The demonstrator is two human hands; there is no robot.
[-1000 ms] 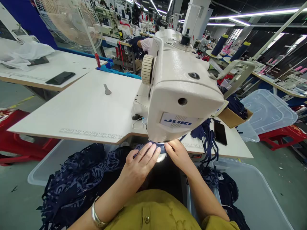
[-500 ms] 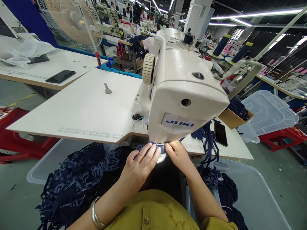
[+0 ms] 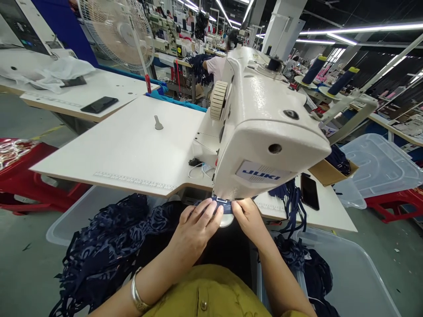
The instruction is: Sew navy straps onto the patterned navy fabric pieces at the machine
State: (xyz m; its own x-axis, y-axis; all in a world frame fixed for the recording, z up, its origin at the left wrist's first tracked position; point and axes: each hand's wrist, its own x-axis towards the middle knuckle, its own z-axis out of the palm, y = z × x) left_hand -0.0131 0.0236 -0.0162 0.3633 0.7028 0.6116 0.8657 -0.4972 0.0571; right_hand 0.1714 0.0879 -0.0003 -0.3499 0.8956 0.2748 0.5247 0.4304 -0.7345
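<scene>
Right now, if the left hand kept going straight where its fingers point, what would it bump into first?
Most likely the JUKI sewing machine, low on its head, just past the navy fabric at the left hand's fingertips, though depth is hard to judge there.

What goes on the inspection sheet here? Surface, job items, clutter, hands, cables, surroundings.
Surface: white sewing table, ruler markings along its front edge.
Job items: navy fabric piece at the front of the JUKI sewing machine.
Clutter: grey metal tool left of the machine; navy straps and smartphone to its right.
Grip: left hand has fingertips on the fabric; right hand touches its right end. Pinching or pressing: can't tell.
Cables: thin white cord looped beside the machine base.
Surroundings: fan behind, red stool at left, clear plastic bin at lower right.
</scene>
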